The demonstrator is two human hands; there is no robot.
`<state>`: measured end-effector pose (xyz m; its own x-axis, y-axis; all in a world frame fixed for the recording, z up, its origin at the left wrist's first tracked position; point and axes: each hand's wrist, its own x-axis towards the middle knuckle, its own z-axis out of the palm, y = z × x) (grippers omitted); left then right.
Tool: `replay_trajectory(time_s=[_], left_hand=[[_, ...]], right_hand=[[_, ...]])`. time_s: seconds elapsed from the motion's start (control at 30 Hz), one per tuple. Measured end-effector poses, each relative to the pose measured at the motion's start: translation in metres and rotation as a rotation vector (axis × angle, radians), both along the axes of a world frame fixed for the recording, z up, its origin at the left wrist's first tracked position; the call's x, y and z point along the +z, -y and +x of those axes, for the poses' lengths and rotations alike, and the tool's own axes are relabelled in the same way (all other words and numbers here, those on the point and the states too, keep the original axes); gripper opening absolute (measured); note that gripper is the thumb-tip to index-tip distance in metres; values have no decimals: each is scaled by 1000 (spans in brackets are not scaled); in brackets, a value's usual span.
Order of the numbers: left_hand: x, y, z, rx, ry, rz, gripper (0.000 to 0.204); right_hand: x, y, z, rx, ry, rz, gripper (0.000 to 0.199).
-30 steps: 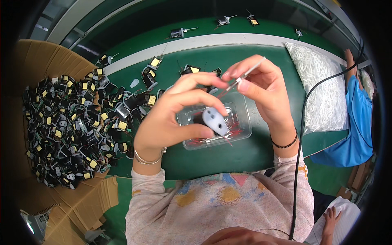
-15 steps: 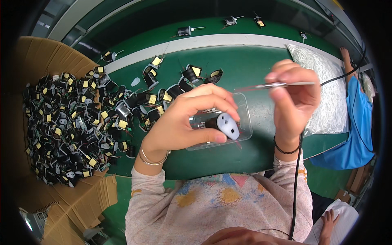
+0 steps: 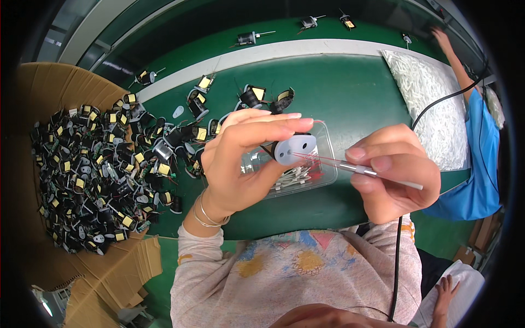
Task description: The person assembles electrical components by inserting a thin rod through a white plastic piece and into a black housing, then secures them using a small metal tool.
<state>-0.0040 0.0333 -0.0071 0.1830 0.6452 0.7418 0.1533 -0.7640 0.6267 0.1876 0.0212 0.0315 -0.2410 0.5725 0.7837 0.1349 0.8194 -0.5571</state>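
Observation:
My left hand point(image 3: 240, 158) holds up a small black wound coil part with a grey oval end plate point(image 3: 294, 148) facing me. Thin red wires run from that plate to the right. My right hand point(image 3: 396, 175) pinches a slim white sleeve tube point(image 3: 377, 175) that sits over those red wires, close to the plate. Both hands hover above a clear plastic tray point(image 3: 322, 175) that holds several short white tube pieces.
A big heap of black coil parts with yellow tape point(image 3: 93, 164) spills from a cardboard box point(image 3: 49, 93) on the left onto the green table point(image 3: 339, 87). A bag of white tubes point(image 3: 432, 109) lies at right, beside another person's blue sleeve point(image 3: 476, 158). A black cable point(image 3: 399, 262) hangs by my right arm.
Both hands have risen nearer the camera. My right hand has come back in toward the coil part, with the white tube now on the red wires.

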Motion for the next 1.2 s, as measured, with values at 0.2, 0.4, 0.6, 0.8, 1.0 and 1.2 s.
replay_trajectory(time_s=[0.2,0.4,0.6,0.8,1.0,1.2], left_hand=[[2,4,-3,53,-97,52,37],[4,3,-4,99,-155,89,36],[4,3,-5,138,-202,113,37],[7,4,-4,160,-225,123,38],[10,5,-4,165,-220,104,41],[11,8,-8,145,-277,98,43]], right_hand=[[7,3,0,-44,144,92,31],[6,7,5,-42,173,119,37],[-4,4,2,-60,126,239,38],[-8,6,-6,-116,114,299,36],[-8,10,-4,-133,184,331,34],[-8,14,-5,-137,185,319,35]])
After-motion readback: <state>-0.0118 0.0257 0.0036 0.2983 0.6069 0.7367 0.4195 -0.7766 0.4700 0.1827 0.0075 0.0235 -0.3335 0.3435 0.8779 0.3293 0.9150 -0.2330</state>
